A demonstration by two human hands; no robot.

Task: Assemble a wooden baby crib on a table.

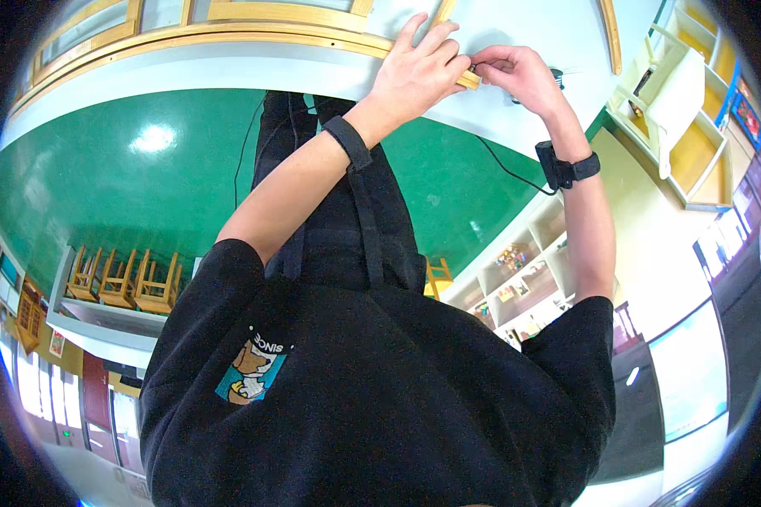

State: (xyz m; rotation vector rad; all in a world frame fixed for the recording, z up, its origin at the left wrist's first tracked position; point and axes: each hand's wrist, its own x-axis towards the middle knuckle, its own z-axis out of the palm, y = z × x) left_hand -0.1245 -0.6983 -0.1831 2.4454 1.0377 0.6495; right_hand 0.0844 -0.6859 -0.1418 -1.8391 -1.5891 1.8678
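Observation:
A long light-wood frame (pixel 304 34) lies on the white table (pixel 220 69), its rail running to an end between my hands. My left hand (pixel 418 72) rests over that rail near its end, some fingers stretched out and the others bent down around the wood. Fingers of my right hand (pixel 520 80) are pinched together at the rail's end, on something small and dark that is mostly hidden. A small black object (pixel 556 76) sits on the table just beyond my right wrist, partly covered by it.
A separate wooden bar (pixel 610 38) lies at the table's far right. Small wooden chairs (pixel 135 283) stand in a row at left. White shelves (pixel 515 266) and a pale shelf unit (pixel 693 127) are on the right. A black cable (pixel 511 173) hangs near my right wrist.

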